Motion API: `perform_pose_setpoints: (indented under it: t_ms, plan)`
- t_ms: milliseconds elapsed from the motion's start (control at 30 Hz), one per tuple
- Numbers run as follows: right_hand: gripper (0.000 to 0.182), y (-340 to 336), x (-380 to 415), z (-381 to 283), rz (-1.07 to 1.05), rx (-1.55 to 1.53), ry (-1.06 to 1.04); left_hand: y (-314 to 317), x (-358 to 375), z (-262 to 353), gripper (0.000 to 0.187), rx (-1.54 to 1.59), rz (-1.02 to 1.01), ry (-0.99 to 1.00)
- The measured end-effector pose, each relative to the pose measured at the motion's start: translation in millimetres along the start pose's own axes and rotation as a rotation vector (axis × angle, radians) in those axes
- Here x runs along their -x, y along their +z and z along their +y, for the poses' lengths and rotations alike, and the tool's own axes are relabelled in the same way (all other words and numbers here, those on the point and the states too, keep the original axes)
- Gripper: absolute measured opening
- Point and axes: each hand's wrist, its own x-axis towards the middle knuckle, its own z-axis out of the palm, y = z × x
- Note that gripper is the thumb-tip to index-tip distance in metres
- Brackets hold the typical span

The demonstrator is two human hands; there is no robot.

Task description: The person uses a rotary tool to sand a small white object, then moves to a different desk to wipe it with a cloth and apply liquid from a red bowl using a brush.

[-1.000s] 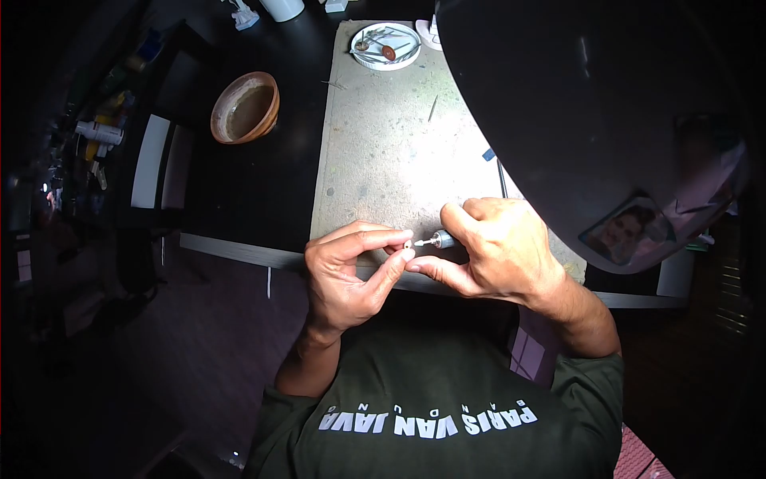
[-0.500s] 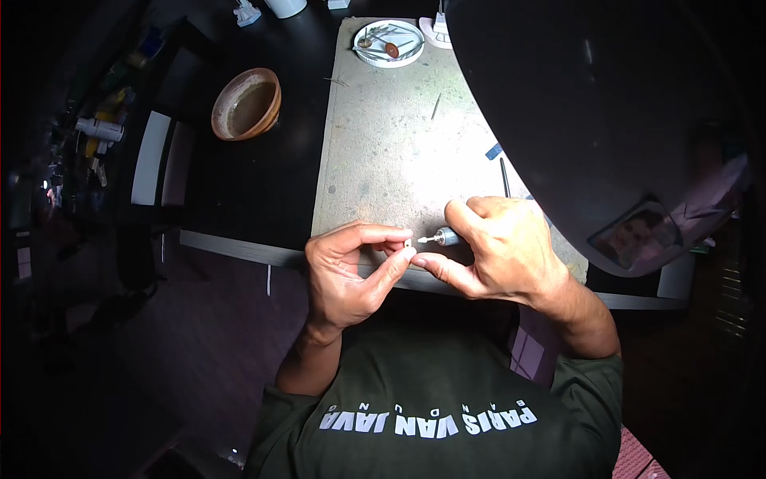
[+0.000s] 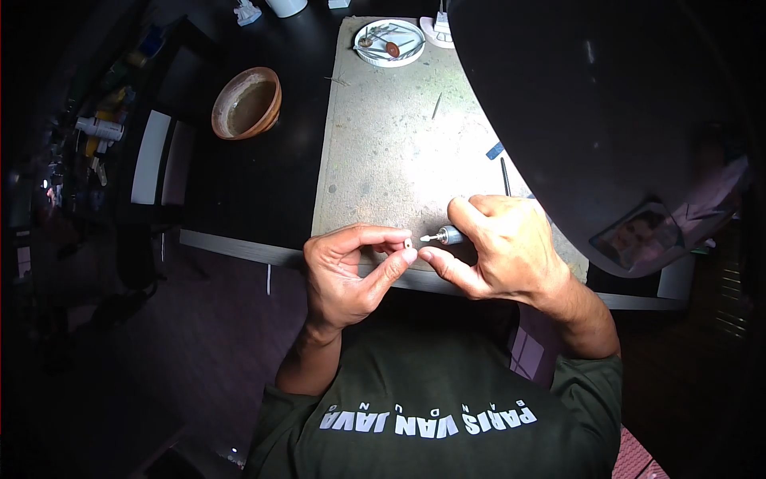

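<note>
Between the thumb and forefinger of my left hand (image 3: 351, 267) is a tiny pale piece with a dark spot (image 3: 408, 243), too small to name. My right hand (image 3: 507, 247) is wrapped round a rotary tool handpiece (image 3: 452, 235), most of it hidden by the fingers. Its pale pointed bit (image 3: 429, 239) faces the small piece across a short gap. My right thumb is stretched toward my left fingertips. Both hands are over the front edge of the worn, light work mat (image 3: 375, 152).
On the mat's far end a round white dish (image 3: 389, 62) holds several burs and a reddish disc. A thin pointed rod (image 3: 436, 106), a blue strip (image 3: 495, 151) and a dark stick (image 3: 505, 176) lie on the mat. A wooden bowl (image 3: 274, 108) stands left. A large dark lamp or shield (image 3: 606, 120) overhangs the right.
My right hand and the handpiece have shifted slightly to the right, so the right thumb is a little farther from my left fingertips. My left hand has barely moved.
</note>
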Motion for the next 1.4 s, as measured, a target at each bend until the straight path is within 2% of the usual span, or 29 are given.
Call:
perform_pose_setpoints:
  t_ms: [233, 433, 833, 1167, 1400]
  plan:
    - [0.044, 0.3, 0.3, 0.7, 0.022, 0.011, -0.027, 2.0, -0.1, -2.2, 0.017, 0.037, 0.015, 0.013]
    - [0.044, 2.1, 0.7, 2.0, 0.039, 0.03, -0.056, -1.0, -2.8, -7.1, 0.016, 0.048, -0.029, 0.116]
    - [0.045, 1.1, 1.5, 0.2, 0.001, -0.04, 0.031, 0.6, -2.0, -9.6, 0.019, 0.004, -0.027, 0.153]
    - [0.044, 0.5, 1.2, -1.4, -0.041, -0.173, 0.182, 4.4, -1.3, -0.2, 0.006, 0.074, -0.041, 0.047]
    - [0.044, 0.2, 0.9, -0.5, -0.026, -0.158, 0.145, 8.3, 1.1, 3.6, 0.004, 0.136, -0.006, -0.035]
